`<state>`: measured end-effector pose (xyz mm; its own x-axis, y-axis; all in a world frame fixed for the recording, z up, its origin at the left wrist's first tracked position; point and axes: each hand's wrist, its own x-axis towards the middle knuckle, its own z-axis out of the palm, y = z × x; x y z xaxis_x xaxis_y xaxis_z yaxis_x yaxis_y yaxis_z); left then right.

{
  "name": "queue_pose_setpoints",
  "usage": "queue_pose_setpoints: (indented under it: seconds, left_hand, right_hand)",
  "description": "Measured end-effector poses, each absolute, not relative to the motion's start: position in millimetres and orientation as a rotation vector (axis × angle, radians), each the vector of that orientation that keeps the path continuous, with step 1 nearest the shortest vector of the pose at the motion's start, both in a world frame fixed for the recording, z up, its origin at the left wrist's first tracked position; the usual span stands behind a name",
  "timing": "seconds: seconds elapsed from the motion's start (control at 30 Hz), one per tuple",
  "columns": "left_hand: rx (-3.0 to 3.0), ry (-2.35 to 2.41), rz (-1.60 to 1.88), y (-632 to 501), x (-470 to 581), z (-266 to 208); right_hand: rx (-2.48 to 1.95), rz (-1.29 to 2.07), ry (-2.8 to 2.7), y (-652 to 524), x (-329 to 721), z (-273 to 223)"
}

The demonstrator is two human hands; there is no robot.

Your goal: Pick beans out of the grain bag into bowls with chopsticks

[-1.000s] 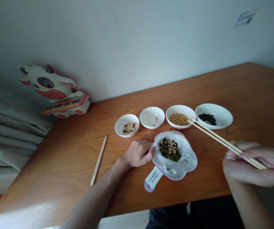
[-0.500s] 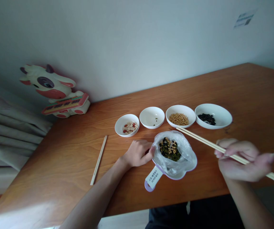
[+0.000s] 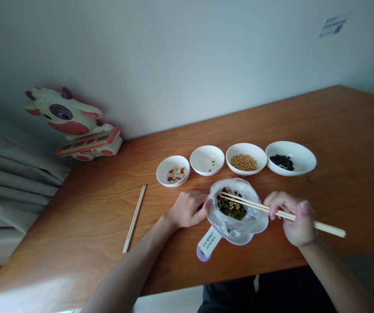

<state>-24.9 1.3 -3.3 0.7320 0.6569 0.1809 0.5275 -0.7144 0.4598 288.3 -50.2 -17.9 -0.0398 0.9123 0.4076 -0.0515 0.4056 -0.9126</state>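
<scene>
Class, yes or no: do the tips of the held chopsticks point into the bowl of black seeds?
No, the chopsticks in the right hand have their tips at the mixed beans in the plastic-lined dish.

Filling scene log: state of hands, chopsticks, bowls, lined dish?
Left hand: grasping lined dish
Right hand: holding chopsticks
Chopsticks: tips over mixed beans
Lined dish: mixed beans
Spare chopsticks: lying flat
Leftmost bowl: pale, reddish pieces
Second bowl: few green bits
Third bowl: yellow beans
Rightmost bowl: black pieces
</scene>
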Motion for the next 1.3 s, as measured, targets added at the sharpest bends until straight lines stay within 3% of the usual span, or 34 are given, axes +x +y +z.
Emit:
queue_pose_setpoints:
  seconds: [1.3]
  left_hand:
    - [2.552, 0.913, 0.470, 1.0, -24.6, -3.4]
  right_hand:
    - [-0.867, 0.930, -1.447, -50.4, 293.6, -32.0]
